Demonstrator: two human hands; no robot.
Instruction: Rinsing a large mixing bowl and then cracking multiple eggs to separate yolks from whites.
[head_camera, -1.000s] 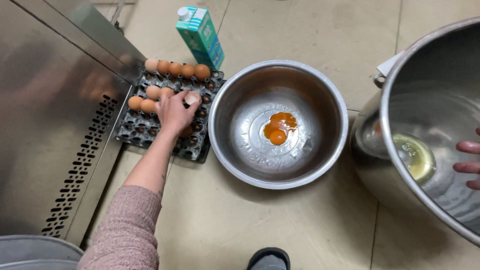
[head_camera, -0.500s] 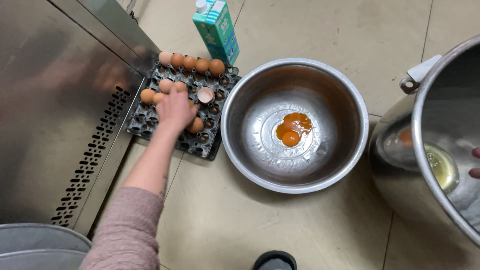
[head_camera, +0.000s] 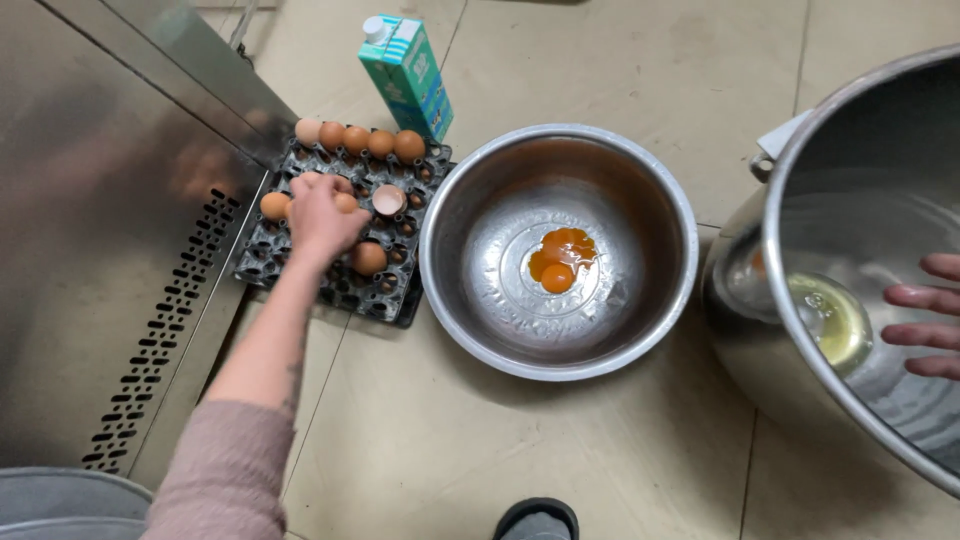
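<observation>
On the tiled floor, the left hand (head_camera: 318, 212) curled around a brown egg (head_camera: 343, 202) in the dark tray (head_camera: 300, 268), while the right hand (head_camera: 925, 315) hovered with fingers spread, holding nothing, over the big pot (head_camera: 800, 150) beside the bowl (head_camera: 650, 180) of yolks (head_camera: 558, 258).

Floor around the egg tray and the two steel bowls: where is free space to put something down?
Bare tile lies in front of the egg tray and the smaller bowl, toward the shoe. More lies beyond that bowl, right of the carton. Crowded: tray, carton and bowl nearly touch; only a narrow gap separates it from the big bowl.
</observation>
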